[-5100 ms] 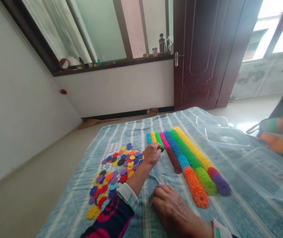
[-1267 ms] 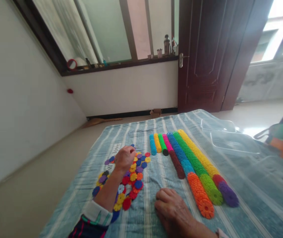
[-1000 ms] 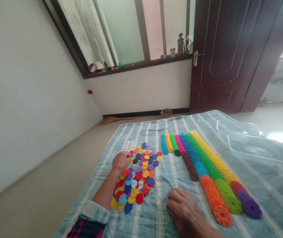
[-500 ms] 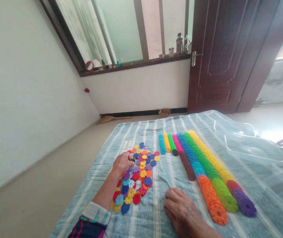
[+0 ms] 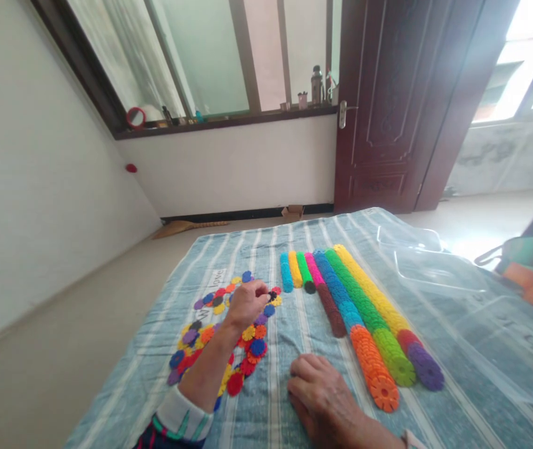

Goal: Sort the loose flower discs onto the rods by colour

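My left hand [image 5: 248, 304] is closed in a pinch on a black snowflake disc [image 5: 272, 296], above the far right edge of a loose pile of colourful snowflake discs [image 5: 259, 347]. Part of the pile is hidden under my left forearm. My right hand [image 5: 315, 390] rests on the cloth with curled fingers; what they hold, if anything, is hidden. To its right lie long rows of stacked discs, among them a blue and orange row [image 5: 368, 355], a green row [image 5: 364, 312] and a yellow row [image 5: 378, 302]. A short green row [image 5: 303, 268] has a black disc [image 5: 310, 287] at its near end.
A striped blue cloth [image 5: 285, 411] covers the surface. Clear plastic containers [image 5: 439, 271] stand on the right. Beyond are a dark red door [image 5: 383, 112] and a window ledge with a flask [image 5: 317, 86]. A broom [image 5: 177, 228] lies on the floor.
My left hand has moved right across the pile, with the black disc in its fingers, towards the rows. My right hand stays on the cloth. The view has turned a little to the right.
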{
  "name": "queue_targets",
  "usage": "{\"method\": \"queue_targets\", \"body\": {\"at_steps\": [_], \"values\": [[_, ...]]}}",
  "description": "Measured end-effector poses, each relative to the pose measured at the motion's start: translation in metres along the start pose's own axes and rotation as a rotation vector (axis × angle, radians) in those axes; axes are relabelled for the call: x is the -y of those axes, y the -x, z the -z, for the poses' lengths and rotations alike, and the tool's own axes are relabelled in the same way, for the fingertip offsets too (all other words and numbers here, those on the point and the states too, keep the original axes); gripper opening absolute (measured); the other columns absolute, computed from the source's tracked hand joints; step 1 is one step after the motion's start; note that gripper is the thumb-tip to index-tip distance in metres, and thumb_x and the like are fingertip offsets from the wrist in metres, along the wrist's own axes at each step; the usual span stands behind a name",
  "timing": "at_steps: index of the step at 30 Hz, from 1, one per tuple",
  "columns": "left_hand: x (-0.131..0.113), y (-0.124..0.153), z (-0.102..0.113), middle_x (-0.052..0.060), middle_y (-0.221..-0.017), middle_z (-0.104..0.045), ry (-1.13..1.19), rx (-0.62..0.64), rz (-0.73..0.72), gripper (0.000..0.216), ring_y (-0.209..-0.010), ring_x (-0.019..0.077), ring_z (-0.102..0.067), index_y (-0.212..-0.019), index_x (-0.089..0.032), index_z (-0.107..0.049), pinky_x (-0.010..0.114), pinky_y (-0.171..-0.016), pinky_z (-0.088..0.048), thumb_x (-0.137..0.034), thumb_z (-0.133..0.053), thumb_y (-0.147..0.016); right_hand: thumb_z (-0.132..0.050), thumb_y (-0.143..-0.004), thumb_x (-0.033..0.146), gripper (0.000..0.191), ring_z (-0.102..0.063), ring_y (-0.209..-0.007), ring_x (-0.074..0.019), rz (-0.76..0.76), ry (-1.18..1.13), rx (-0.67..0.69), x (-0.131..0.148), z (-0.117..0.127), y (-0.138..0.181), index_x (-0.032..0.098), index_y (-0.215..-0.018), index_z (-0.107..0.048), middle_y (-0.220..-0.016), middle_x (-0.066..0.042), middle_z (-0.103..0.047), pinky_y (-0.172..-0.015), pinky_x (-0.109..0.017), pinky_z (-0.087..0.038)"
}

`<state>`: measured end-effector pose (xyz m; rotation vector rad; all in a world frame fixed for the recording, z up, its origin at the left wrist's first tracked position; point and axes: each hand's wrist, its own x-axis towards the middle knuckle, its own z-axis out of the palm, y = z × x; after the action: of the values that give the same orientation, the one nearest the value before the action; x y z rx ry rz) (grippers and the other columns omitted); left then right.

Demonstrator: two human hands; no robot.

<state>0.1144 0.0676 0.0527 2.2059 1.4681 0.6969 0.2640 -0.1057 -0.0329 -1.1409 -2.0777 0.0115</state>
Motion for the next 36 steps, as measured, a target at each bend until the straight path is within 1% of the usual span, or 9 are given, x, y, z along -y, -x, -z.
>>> {"method": "queue_targets", "body": {"at_steps": [4,7,11,17,22,27,30,32,36], "values": [[-0.026,-0.014,-0.044,-0.003,-0.063,-0.061,0.061,0.052,-0.051,0.008,-0.064,0.0124,-0.055,-0.066,-0.017,-0.063,0.023,-0.065,-0.041,-0.015,-0.058,-0.071,-0.060,-0.079,0.008,0.019,-0.052,-0.071,-0.0159,0.026,0.034,-0.031,-0.003,-0.004,0.000,0.020,-0.069,-0.048,-0.074,0.000,-0.057,-0.063,-0.029,-0.035],[-0.039,-0.023,-0.067,-0.002,-0.065,-0.063,0.052,0.051,-0.067,0.009,-0.067,0.0120,-0.056,-0.066,-0.017,-0.064,0.022,-0.067,-0.041,-0.012,-0.059,-0.072,-0.060,-0.078,0.009,0.018,-0.053,-0.071,-0.0163,0.039,0.037,-0.046,-0.003,-0.004,0.000,0.020,-0.070,-0.049,-0.075,0.000,-0.058,-0.062,-0.030,-0.034],[-0.051,-0.033,-0.082,-0.001,-0.070,-0.065,-0.008,0.028,-0.072,0.014,-0.070,0.0122,-0.058,-0.070,-0.017,-0.068,0.022,-0.069,-0.042,-0.009,-0.057,-0.074,-0.060,-0.079,0.010,0.018,-0.053,-0.071,-0.0165,0.037,0.038,-0.051,-0.003,-0.002,-0.002,0.020,-0.070,-0.048,-0.075,0.000,-0.057,-0.062,-0.030,-0.034],[-0.061,-0.033,-0.089,0.005,-0.083,-0.069,-0.173,0.031,-0.107,0.017,-0.083,0.0165,-0.062,-0.079,-0.016,-0.074,0.025,-0.077,-0.044,-0.011,-0.058,-0.078,-0.056,-0.082,0.009,0.018,-0.052,-0.073,-0.0168,0.020,-0.013,-0.030,-0.002,-0.002,0.000,0.020,-0.071,-0.048,-0.076,-0.001,-0.058,-0.064,-0.030,-0.035],[-0.046,-0.025,-0.067,0.007,-0.090,-0.069,-0.329,-0.018,-0.095,0.023,-0.089,0.0176,-0.063,-0.084,-0.018,-0.075,0.025,-0.078,-0.045,-0.015,-0.052,-0.085,-0.051,-0.086,0.007,0.018,-0.053,-0.075,-0.0173,0.022,-0.068,-0.040,-0.001,0.001,0.002,0.020,-0.073,-0.049,-0.077,-0.001,-0.058,-0.066,-0.030,-0.035],[-0.002,-0.017,-0.008,0.006,-0.091,-0.070,-0.493,-0.003,0.037,0.027,-0.091,0.0181,-0.064,-0.082,-0.019,-0.076,0.025,-0.081,-0.046,-0.013,-0.050,-0.084,-0.049,-0.088,0.006,0.020,-0.053,-0.075,-0.0168,0.024,-0.093,-0.053,0.000,0.001,0.003,0.020,-0.073,-0.049,-0.076,-0.001,-0.058,-0.068,-0.029,-0.037],[0.031,-0.012,0.021,0.006,-0.100,-0.071,-0.556,0.029,0.112,0.030,-0.096,0.0192,-0.064,-0.095,-0.021,-0.077,0.027,-0.086,-0.047,-0.013,-0.051,-0.083,-0.050,-0.088,0.007,0.021,-0.053,-0.075,-0.0168,0.018,-0.096,-0.050,0.001,0.001,0.004,0.020,-0.072,-0.049,-0.076,-0.001,-0.057,-0.068,-0.029,-0.038],[0.051,-0.005,0.030,0.005,-0.101,-0.071,-0.592,0.080,0.106,0.033,-0.099,0.0199,-0.063,-0.100,-0.023,-0.077,0.028,-0.090,-0.046,-0.011,-0.054,-0.079,-0.050,-0.089,0.007,0.021,-0.053,-0.076,-0.0170,0.017,-0.097,-0.046,0.001,0.001,0.004,0.020,-0.072,-0.049,-0.076,-0.002,-0.057,-0.068,-0.029,-0.038],[0.078,0.014,0.034,0.006,-0.101,-0.069,-0.610,0.050,0.039,0.035,-0.102,0.0213,-0.061,-0.101,-0.025,-0.076,0.030,-0.094,-0.046,-0.009,-0.054,-0.078,-0.048,-0.090,0.008,0.022,-0.054,-0.076,-0.0173,0.014,-0.106,-0.030,0.001,0.002,0.005,0.020,-0.072,-0.051,-0.077,-0.002,-0.058,-0.068,-0.029,-0.040]]}}
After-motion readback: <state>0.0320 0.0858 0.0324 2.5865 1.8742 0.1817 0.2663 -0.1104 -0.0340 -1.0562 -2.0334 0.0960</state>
